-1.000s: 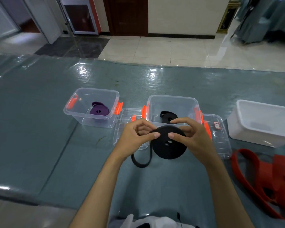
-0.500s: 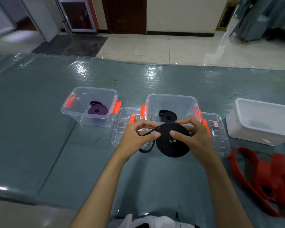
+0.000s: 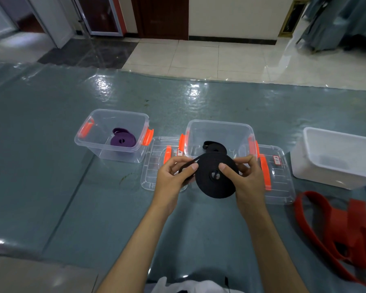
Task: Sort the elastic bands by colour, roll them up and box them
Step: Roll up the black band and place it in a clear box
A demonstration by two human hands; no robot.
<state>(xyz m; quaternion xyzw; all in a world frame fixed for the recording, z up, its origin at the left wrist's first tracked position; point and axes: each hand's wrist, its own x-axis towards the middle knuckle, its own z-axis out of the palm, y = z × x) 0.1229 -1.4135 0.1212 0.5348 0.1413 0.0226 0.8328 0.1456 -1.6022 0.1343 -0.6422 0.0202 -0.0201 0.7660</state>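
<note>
Both hands pinch the black roll (image 3: 217, 178) above the desk (image 3: 51, 166): right grip (image 3: 248, 179) on the coil, left grip (image 3: 173, 178) on its loose tail. Behind stands the clear box (image 3: 220, 132); red bands (image 3: 344, 229) lie near right.

Workroom: plastic-covered table (image 3: 51, 166), tiled floor (image 3: 199, 58), hanging fabric (image 3: 336, 20).
</note>
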